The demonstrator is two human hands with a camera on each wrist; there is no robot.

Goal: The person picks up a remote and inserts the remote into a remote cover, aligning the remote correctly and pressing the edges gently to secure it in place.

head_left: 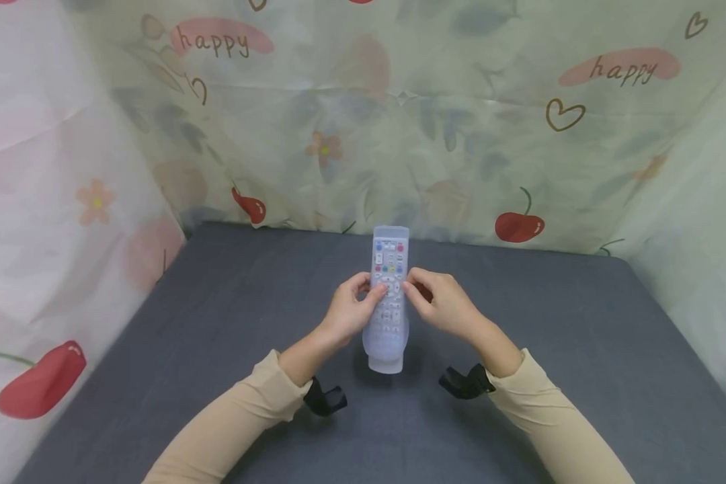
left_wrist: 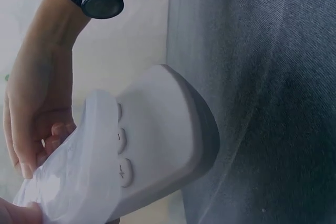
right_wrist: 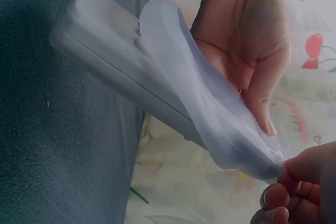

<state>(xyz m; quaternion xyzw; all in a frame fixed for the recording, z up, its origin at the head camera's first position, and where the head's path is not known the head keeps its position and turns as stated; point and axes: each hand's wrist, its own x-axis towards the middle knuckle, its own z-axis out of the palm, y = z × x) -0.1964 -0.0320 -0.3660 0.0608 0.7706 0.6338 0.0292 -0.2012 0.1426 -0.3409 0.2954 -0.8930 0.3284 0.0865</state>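
A white remote control [head_left: 389, 259] with coloured buttons is held up over the table, tilted, inside a translucent soft sleeve [right_wrist: 184, 66]. Its lower end [left_wrist: 157, 124] sticks out bare, where the sleeve's loose rim stands away from the buttons. My left hand [head_left: 352, 306] grips the remote and sleeve from the left side, thumb on the front face. On the other side my right hand [head_left: 441, 302] pinches the sleeve's edge between thumb and curled fingers, seen at the lower right of the right wrist view. The left hand's fingers behind the remote are partly hidden.
Dark grey cloth covers the table [head_left: 520, 323]. Behind it hangs a patterned curtain [head_left: 399, 134] with cherries and "happy" lettering, and similar sheets flank both sides. A black wrist camera [head_left: 466, 382] sits on the right wrist, another [head_left: 327, 398] on the left.
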